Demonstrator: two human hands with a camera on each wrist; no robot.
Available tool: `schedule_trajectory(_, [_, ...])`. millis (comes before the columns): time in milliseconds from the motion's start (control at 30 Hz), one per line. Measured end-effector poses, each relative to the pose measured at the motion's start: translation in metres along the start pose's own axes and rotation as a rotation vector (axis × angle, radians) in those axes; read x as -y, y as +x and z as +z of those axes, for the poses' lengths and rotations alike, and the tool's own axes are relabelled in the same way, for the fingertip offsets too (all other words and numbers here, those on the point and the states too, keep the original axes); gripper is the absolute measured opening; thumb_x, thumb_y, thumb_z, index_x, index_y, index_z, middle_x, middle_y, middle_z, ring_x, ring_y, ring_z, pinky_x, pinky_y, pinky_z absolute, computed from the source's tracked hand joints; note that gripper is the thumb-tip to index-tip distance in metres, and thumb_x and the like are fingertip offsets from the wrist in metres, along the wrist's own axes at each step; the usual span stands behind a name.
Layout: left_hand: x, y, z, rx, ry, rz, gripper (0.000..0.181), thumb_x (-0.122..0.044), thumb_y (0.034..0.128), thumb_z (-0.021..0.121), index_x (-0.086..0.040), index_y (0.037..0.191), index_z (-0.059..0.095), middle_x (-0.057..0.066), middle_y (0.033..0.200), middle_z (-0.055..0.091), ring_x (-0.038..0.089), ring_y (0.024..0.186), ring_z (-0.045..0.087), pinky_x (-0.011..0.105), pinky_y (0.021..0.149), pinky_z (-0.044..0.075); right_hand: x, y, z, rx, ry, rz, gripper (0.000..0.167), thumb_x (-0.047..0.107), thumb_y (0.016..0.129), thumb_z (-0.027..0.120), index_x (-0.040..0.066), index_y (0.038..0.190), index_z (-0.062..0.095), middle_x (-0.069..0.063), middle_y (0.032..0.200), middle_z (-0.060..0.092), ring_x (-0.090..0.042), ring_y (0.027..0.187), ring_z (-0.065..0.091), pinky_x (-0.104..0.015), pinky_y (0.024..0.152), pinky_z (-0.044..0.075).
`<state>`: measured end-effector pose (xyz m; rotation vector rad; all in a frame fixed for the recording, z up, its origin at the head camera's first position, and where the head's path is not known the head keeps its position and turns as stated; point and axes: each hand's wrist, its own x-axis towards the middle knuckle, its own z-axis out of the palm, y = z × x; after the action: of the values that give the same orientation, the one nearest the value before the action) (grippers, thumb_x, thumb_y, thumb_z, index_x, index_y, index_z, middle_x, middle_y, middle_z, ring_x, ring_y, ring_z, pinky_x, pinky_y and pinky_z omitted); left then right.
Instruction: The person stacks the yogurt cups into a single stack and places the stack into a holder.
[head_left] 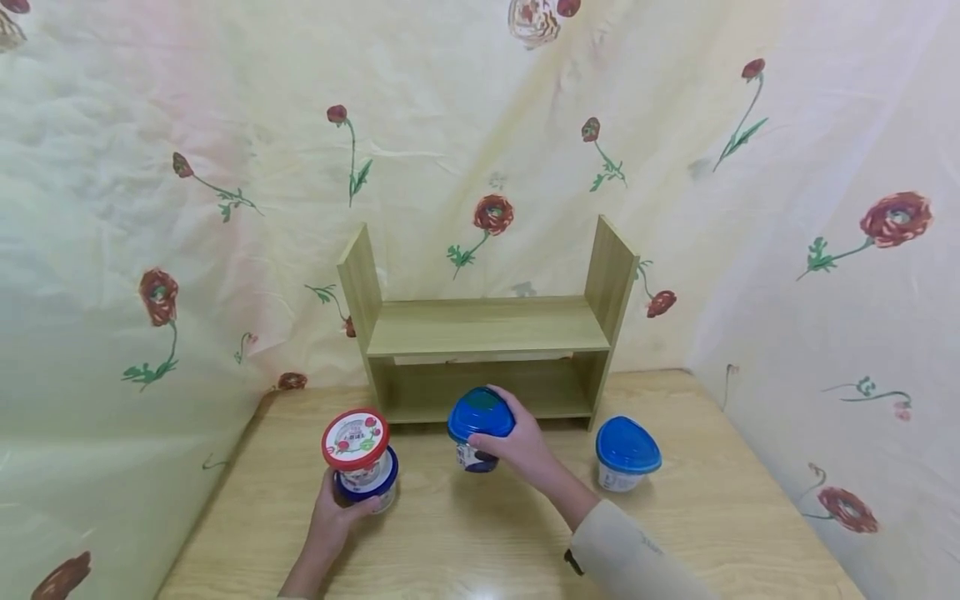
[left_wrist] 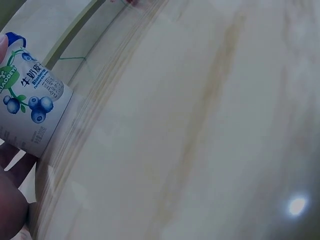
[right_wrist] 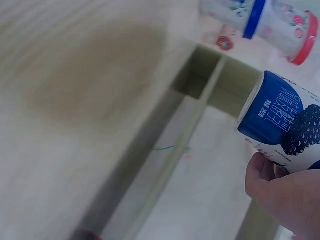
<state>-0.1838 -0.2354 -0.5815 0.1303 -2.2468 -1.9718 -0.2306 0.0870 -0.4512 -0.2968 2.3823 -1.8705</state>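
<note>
At the left, my left hand (head_left: 335, 514) grips a round yogurt tub with a dark blue lid (head_left: 386, 487). A red-lidded tub (head_left: 356, 437) sits on top of that lid. Blueberries are printed on the gripped blueberry yogurt tub (left_wrist: 31, 97) in the left wrist view. My right hand (head_left: 520, 446) holds a rounded-triangular yogurt tub with a bright blue lid (head_left: 478, 417) in front of the shelf, thumb and fingers around the lid's edge. Its side (right_wrist: 285, 120) shows blackberries in the right wrist view. Part of each held tub is hidden by the fingers.
A two-level wooden shelf (head_left: 491, 325) stands at the back of the wooden table (head_left: 450, 542). Another bright-blue-lidded tub (head_left: 628, 450) stands on the table at the right. Flower-printed cloth (head_left: 442, 125) hangs behind and on both sides.
</note>
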Motion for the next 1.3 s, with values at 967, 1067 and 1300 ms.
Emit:
schedule_trajectory(967, [-0.003,0.000,0.001,-0.005,0.008,-0.012,0.100,-0.011,0.0811,0.083,-0.003,0.156,0.018,0.027,0.152,0.038,0.045,0.141,0.035,0.058,0.117,0.026,0.099,0.036,0.106,0.121,0.043,-0.065,0.084,0.046,0.083,0.082,0.033,0.153,0.036,-0.012,0.144,0.048,-0.041,0.123,0.053,-0.052,0.086,0.058])
schedule_trajectory(1067, [-0.003,0.001,0.000,-0.006,0.003,-0.012,0.099,-0.010,0.0814,0.083,-0.002,0.156,0.018,0.027,0.151,0.038,0.045,0.140,0.036,0.058,0.117,0.026,0.099,0.039,0.116,0.125,0.035,-0.075,0.084,0.046,0.083,0.081,0.033,0.153,0.036,-0.011,0.143,0.049,-0.040,0.124,0.053,-0.053,0.088,0.057])
schedule_trajectory(1300, [0.000,0.004,0.000,-0.005,0.008,-0.012,0.096,-0.010,0.0800,0.084,-0.003,0.154,0.022,0.024,0.150,0.041,0.041,0.139,0.038,0.056,0.116,0.027,0.100,0.042,0.132,0.133,-0.040,-0.085,0.086,0.048,0.083,0.081,0.032,0.154,0.035,-0.007,0.140,0.053,-0.034,0.120,0.057,-0.052,0.088,0.057])
